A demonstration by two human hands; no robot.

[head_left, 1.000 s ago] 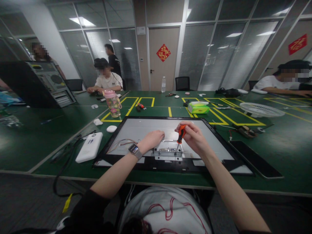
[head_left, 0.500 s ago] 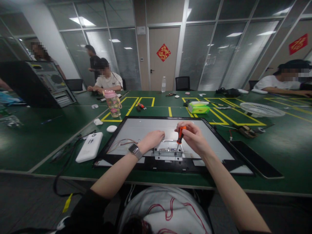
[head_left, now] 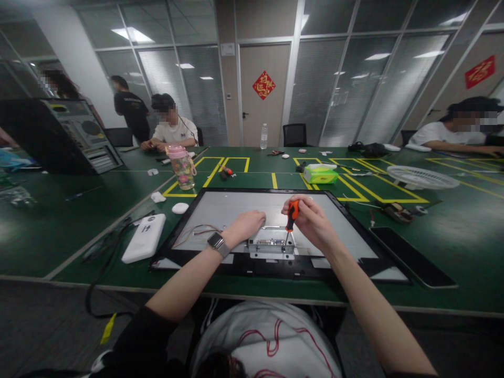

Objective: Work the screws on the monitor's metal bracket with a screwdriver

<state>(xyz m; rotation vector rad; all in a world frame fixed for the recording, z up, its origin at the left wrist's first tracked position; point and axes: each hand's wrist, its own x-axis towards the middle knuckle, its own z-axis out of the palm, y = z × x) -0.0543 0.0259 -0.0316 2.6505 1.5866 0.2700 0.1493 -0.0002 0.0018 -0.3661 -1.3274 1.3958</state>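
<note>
A flat screen panel (head_left: 236,202) with a black frame lies before me, its pale grey back facing up. Near its front edge a silver metal bracket (head_left: 271,254) is fixed. My right hand (head_left: 313,220) grips an orange-and-black screwdriver (head_left: 292,215), which leans slightly, its tip down at the bracket's right end. The screw under the tip is too small to make out. Wearing a watch (head_left: 216,241), my left hand (head_left: 248,224) rests on the panel just behind the bracket's left side, fingers loosely stretched out and nothing visible in them. Thin wires (head_left: 197,231) lie left of it.
Left of the panel are a white power bank (head_left: 145,239), a white round case (head_left: 180,208) and a pink-lidded bottle (head_left: 181,168). A dark phone (head_left: 413,257) lies to the right. Behind stand a green tissue pack (head_left: 321,174) and a white fan grille (head_left: 423,177). People sit across the table.
My right hand has turned the screwdriver handle slightly; its tip stays at the bracket. My left hand has not visibly moved. In the background, a standing person has moved left.
</note>
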